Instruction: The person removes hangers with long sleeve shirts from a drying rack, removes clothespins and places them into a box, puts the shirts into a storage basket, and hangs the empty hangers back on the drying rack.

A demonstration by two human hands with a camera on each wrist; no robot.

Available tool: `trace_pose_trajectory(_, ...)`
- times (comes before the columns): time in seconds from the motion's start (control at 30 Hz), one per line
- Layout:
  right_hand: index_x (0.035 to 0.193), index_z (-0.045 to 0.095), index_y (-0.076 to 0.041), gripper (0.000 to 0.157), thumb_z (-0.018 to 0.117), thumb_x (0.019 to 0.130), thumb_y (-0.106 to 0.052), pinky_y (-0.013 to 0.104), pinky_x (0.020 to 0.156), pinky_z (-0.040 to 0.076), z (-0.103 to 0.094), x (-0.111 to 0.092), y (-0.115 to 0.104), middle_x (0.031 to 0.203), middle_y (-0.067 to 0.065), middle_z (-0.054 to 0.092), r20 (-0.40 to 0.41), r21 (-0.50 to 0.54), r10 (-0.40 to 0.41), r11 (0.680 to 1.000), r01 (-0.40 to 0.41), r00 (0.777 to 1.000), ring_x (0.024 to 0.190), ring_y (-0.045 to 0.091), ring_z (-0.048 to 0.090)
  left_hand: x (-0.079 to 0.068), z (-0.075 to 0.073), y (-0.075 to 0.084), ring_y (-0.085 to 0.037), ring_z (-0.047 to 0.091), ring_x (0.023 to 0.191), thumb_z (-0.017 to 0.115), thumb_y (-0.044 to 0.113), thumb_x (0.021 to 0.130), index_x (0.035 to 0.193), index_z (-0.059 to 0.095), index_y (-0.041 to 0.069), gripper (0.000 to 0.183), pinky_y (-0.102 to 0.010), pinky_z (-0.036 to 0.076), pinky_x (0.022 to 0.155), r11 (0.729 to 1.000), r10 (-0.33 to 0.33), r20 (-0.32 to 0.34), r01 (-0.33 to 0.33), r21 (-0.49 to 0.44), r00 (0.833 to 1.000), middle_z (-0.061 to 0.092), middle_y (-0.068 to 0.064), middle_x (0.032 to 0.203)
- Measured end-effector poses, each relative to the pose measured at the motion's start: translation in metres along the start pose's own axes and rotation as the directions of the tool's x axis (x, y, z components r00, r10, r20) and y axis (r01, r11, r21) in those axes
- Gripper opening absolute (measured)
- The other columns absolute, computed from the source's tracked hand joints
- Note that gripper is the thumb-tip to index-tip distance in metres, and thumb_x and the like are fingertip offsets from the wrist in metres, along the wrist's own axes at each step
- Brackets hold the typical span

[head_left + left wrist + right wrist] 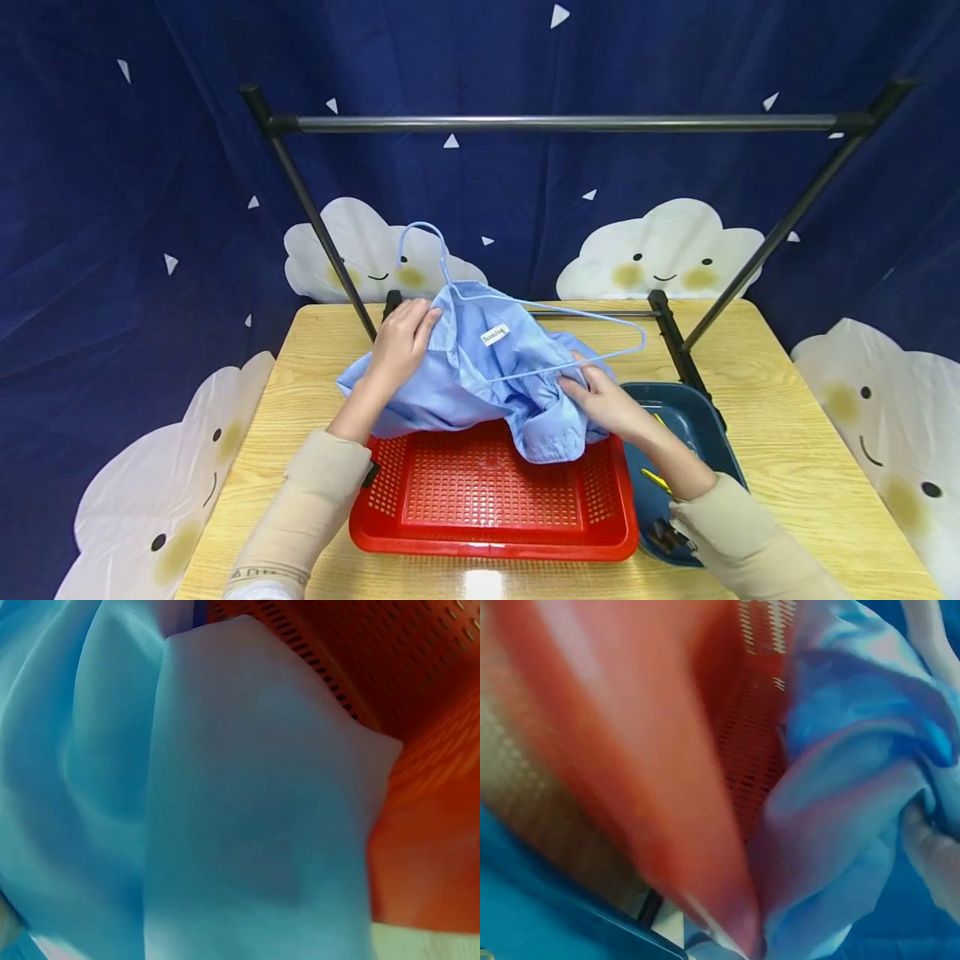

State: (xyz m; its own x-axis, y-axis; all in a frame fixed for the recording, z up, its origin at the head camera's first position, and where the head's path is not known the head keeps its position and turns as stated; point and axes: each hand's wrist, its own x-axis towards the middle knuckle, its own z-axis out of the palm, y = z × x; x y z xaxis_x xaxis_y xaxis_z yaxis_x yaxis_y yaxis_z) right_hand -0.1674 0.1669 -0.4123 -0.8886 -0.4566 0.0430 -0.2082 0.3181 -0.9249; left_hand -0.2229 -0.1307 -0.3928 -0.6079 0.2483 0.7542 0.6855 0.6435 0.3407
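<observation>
A light blue shirt point(442, 400) with a white label at its neck is bunched over the back of a red plastic basket point(491, 492). My left hand point(405, 337) grips the shirt by its collar, close below the hook of a light blue hanger point(555, 307). One end of the hanger lies inside the shirt; its other end sticks out to the right, uncovered. With thumb and fingers my right hand point(603, 400) pinches the cloth just under the hanger's lower bar. In the left wrist view, the shirt point(255, 795) hides the left hand's fingers.
A dark blue tray point(675, 417) with yellow items and dark clips point(667, 533) stands right of the basket. Behind the shirt rises a black clothes rack with a metal rail point(562, 123). A dark blue curtain point(480, 50) with clouds hangs behind the wooden table point(772, 433).
</observation>
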Motion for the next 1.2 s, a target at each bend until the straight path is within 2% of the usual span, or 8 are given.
trace_pose_trajectory(0.07, 0.127, 0.040, 0.005, 0.036, 0.046, 0.093, -0.002, 0.048, 0.096, 0.034, 0.009, 0.000, 0.005, 0.119, 0.022, 0.052, -0.056, -0.198, -0.087, 0.977, 0.074, 0.995, 0.114, 0.033, 0.046, 0.000, 0.000, 0.001, -0.027, 0.050, 0.069, 0.042, 0.021, 0.098, 0.074, 0.046, 0.005, 0.029, -0.038, 0.038, 0.065, 1.000, -0.015, 0.001, 0.015, -0.001, 1.000, 0.048, -0.007, 0.069)
trace_pose_trajectory(0.17, 0.119, 0.044, 0.007, 0.032, 0.050, 0.088, 0.002, 0.051, 0.085, 0.042, 0.021, -0.002, 0.011, 0.105, 0.023, 0.058, -0.111, -0.436, -0.184, 0.892, 0.118, 0.977, 0.102, 0.037, 0.055, -0.001, 0.000, 0.001, -0.027, 0.051, 0.071, 0.044, 0.019, 0.097, 0.075, 0.047, 0.005, 0.026, -0.038, 0.039, 0.066, 1.000, -0.028, 0.002, 0.028, 0.003, 1.000, 0.049, -0.008, 0.070)
trace_pose_trajectory(0.33, 0.116, 0.045, 0.009, 0.034, 0.055, 0.084, 0.004, 0.050, 0.080, 0.045, 0.035, -0.004, 0.018, 0.104, 0.027, 0.059, -0.132, -0.623, -0.240, 0.775, 0.108, 0.962, 0.097, 0.041, 0.058, -0.003, 0.003, 0.001, -0.028, 0.053, 0.073, 0.039, 0.027, 0.098, 0.076, 0.048, 0.005, 0.033, -0.039, 0.040, 0.068, 0.999, -0.030, 0.013, 0.029, 0.022, 0.999, 0.051, -0.007, 0.071)
trace_pose_trajectory(0.63, 0.106, 0.047, 0.005, 0.026, 0.057, 0.082, 0.002, 0.048, 0.073, 0.048, 0.050, -0.008, 0.030, 0.094, 0.020, 0.060, -0.044, -0.714, -0.180, 0.694, 0.095, 0.983, 0.090, 0.037, 0.061, -0.005, 0.009, 0.002, -0.028, 0.054, 0.070, 0.033, 0.035, 0.099, 0.075, 0.047, 0.007, 0.040, -0.039, 0.040, 0.066, 0.998, -0.033, 0.044, 0.031, 0.048, 0.998, 0.051, -0.005, 0.071)
trace_pose_trajectory(0.87, 0.101, 0.046, 0.001, 0.022, 0.058, 0.082, 0.001, 0.047, 0.070, 0.048, 0.053, -0.008, 0.034, 0.090, 0.015, 0.060, -0.012, -0.702, -0.180, 0.702, 0.120, 0.984, 0.088, 0.034, 0.062, -0.005, 0.009, 0.005, -0.029, 0.056, 0.074, 0.042, 0.026, 0.098, 0.075, 0.049, 0.007, 0.030, -0.039, 0.041, 0.069, 0.998, -0.022, 0.054, 0.019, 0.054, 0.998, 0.055, -0.007, 0.075)
trace_pose_trajectory(1.03, 0.107, 0.048, 0.003, 0.028, 0.058, 0.082, -0.001, 0.045, 0.076, 0.048, 0.046, -0.012, 0.028, 0.096, 0.016, 0.060, 0.019, -0.702, -0.179, 0.698, 0.140, 0.984, 0.094, 0.032, 0.061, -0.005, 0.009, 0.005, -0.028, 0.056, 0.075, 0.038, 0.030, 0.099, 0.075, 0.048, 0.007, 0.035, -0.039, 0.042, 0.069, 0.998, -0.025, 0.050, 0.022, 0.053, 0.998, 0.056, -0.007, 0.075)
trace_pose_trajectory(1.13, 0.114, 0.049, 0.005, 0.034, 0.060, 0.083, -0.006, 0.044, 0.077, 0.049, 0.039, -0.016, 0.016, 0.100, 0.018, 0.060, 0.037, -0.738, -0.148, 0.662, 0.127, 0.988, 0.093, 0.033, 0.061, -0.004, 0.009, 0.004, -0.028, 0.057, 0.075, 0.033, 0.035, 0.099, 0.074, 0.049, 0.007, 0.041, -0.039, 0.042, 0.069, 0.998, -0.026, 0.049, 0.024, 0.053, 0.998, 0.056, -0.007, 0.074)
trace_pose_trajectory(1.2, 0.117, 0.050, 0.004, 0.037, 0.061, 0.084, -0.010, 0.043, 0.073, 0.051, 0.035, -0.019, 0.004, 0.099, 0.018, 0.060, 0.046, -0.778, -0.131, 0.617, 0.118, 0.990, 0.088, 0.032, 0.062, -0.004, 0.009, 0.004, -0.029, 0.057, 0.075, 0.031, 0.037, 0.099, 0.075, 0.049, 0.007, 0.043, -0.039, 0.042, 0.069, 0.998, -0.027, 0.052, 0.024, 0.053, 0.998, 0.056, -0.007, 0.074)
